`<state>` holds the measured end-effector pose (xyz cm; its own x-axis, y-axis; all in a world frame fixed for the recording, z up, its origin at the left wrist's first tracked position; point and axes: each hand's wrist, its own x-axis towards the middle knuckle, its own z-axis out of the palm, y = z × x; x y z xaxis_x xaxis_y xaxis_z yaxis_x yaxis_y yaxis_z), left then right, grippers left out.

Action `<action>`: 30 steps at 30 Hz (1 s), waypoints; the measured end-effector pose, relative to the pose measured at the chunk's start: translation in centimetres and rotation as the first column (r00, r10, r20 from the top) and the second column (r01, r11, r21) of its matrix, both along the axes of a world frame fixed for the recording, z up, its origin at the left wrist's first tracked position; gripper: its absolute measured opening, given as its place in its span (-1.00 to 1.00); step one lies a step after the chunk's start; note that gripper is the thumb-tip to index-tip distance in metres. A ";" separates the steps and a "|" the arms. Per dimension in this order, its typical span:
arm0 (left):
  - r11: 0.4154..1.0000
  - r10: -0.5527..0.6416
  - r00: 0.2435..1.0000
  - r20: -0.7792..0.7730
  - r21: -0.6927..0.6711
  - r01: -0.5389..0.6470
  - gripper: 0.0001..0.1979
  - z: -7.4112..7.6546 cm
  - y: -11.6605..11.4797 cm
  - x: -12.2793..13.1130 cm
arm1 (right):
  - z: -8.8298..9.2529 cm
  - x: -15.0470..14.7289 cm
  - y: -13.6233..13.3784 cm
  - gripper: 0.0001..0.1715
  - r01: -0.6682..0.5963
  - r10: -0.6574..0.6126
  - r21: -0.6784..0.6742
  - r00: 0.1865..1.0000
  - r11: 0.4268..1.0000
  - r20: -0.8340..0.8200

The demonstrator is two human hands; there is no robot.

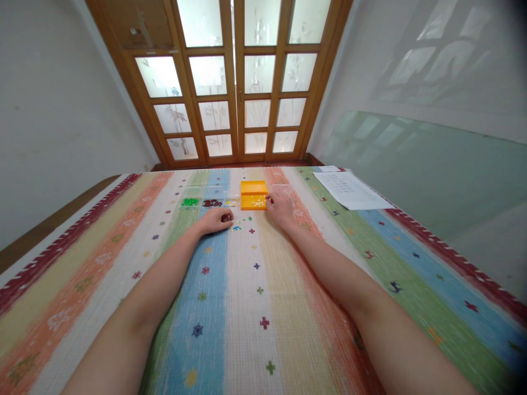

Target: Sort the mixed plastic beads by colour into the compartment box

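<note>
My left hand [216,220] rests low over the cloth, thumb and fingers pinched together. A thin pale bit shows at its fingertips, too small to name. Just right of them, a few small blue and white bead-like pieces [236,228] lie on the cloth. My right hand [281,207] is at the right side of an orange box [254,187] with its lid raised. Its thumb and forefinger are closed near the rim; anything between them is hidden. Inside the box are scattered small white pieces [258,201].
Left of the orange box stand clear containers holding green pieces [190,202], dark red-brown pieces [212,203] and yellow pieces [232,202]. White paper sheets [349,189] lie at the far right of the striped tablecloth [242,307]. Beyond the table are glazed wooden doors [236,109].
</note>
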<state>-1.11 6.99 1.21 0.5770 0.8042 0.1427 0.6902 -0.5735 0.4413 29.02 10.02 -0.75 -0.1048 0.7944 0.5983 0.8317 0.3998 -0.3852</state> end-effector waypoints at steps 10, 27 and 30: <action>0.995 0.046 0.999 0.002 0.087 -0.046 -0.81 -0.8 -0.1 1.6 | -0.4 -2.2 -1.5 -0.82 -0.224 0.225 -0.020 0.964 0.974 0.138; 0.940 0.265 0.953 0.150 0.182 -0.290 -0.78 0.6 1.3 5.1 | -0.4 -2.7 -1.3 -0.77 -0.155 0.160 -0.081 0.985 0.985 0.065; 0.930 0.310 0.941 0.135 0.161 -0.329 -0.77 0.6 2.4 6.2 | -0.4 -2.7 -1.3 -0.78 -0.142 0.149 -0.089 0.986 0.986 0.073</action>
<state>5.09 9.43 1.83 0.2672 0.8990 0.3470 0.8050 -0.4061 0.4325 26.28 8.68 -1.18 -0.2671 0.8137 0.5163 0.7960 0.4883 -0.3577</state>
